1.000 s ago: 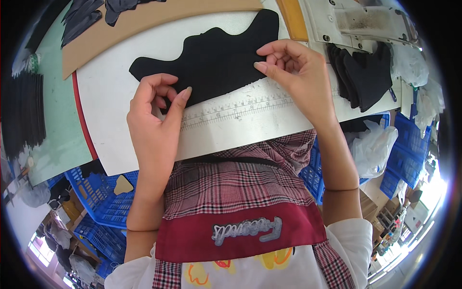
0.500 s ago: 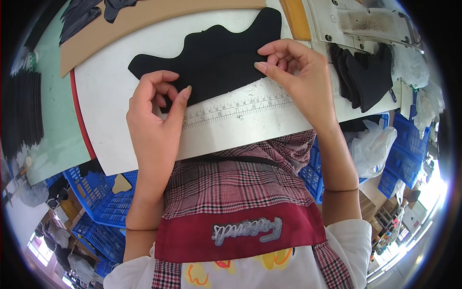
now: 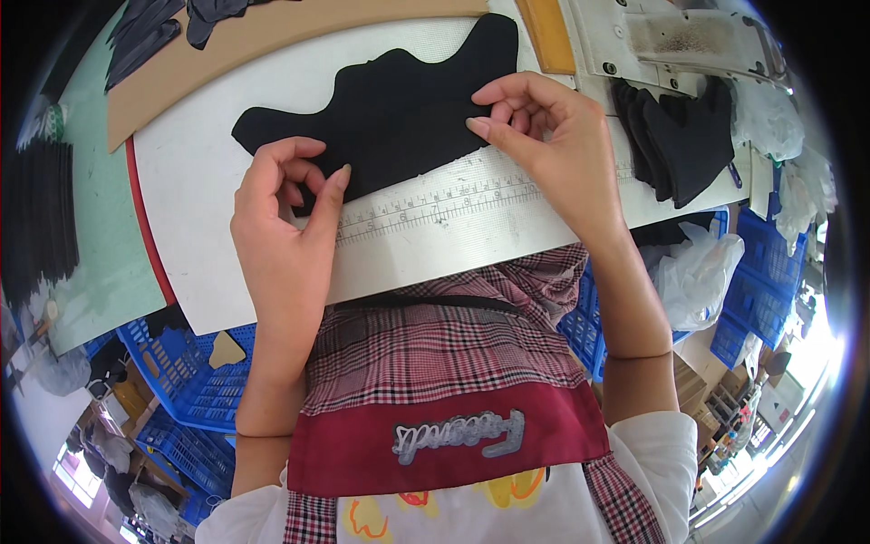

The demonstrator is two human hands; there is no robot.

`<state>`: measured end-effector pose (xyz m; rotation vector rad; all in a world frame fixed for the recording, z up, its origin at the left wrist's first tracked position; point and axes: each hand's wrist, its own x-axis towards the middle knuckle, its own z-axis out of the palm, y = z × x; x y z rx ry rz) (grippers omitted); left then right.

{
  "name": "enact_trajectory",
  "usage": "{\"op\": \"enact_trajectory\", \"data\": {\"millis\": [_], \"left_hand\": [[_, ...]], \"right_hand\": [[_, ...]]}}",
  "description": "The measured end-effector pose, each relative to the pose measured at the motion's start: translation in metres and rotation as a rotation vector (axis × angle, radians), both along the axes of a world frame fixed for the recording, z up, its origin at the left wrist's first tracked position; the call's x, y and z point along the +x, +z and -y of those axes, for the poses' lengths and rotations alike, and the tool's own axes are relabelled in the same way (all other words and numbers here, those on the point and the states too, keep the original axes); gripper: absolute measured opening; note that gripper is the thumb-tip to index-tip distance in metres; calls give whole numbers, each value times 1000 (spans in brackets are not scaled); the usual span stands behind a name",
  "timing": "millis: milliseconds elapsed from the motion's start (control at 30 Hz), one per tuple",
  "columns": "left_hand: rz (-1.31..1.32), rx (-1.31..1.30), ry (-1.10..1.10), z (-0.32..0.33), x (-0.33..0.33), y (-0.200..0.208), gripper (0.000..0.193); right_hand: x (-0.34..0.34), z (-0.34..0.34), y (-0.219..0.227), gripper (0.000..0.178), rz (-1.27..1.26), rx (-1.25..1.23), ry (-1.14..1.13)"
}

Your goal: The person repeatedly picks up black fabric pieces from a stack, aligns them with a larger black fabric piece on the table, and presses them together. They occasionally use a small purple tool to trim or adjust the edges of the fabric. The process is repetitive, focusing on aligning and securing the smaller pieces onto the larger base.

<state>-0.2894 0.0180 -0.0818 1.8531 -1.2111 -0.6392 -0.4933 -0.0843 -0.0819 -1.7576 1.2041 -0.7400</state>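
A black cut fabric piece (image 3: pixel 399 109) with a wavy far edge lies on the white board (image 3: pixel 217 190). My left hand (image 3: pixel 285 218) is at its lower left corner, with curled fingers closed on the cloth. Its thumb and index tips are a little apart, and some of the fingers are hidden. At the right edge of the piece, my right hand (image 3: pixel 548 145) grips the cloth with bent fingers, thumb and index on the edge. A ruler scale (image 3: pixel 444 213) printed on the board runs along the near side of the fabric.
Stacked black fabric pieces (image 3: pixel 680 136) sit to the right, near a metal machine part (image 3: pixel 698 41). A brown cardboard strip (image 3: pixel 227 59) spans the far side. Blue baskets (image 3: pixel 190 372) stand below the table edge, and a plastic bag (image 3: pixel 698 281) hangs at right.
The whole view has shifted slightly, so the board, fabric and hands sit a little further left. Both hands keep nearly the same pose on the black fabric piece.
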Motion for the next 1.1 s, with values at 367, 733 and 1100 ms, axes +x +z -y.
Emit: {"op": "enact_trajectory", "data": {"millis": [367,733,1100], "left_hand": [[566,-162,-89,-1,-10,-6,59],[642,65,-546,-44,3,-5,96],[659,-10,-556,-41,-12,-7,99]], "right_hand": [[2,-1,0,19,-89,-70,33],[12,-14,7,37,-281,-381,-20],[-46,-55,-5,63,-595,-600,-22]]}}
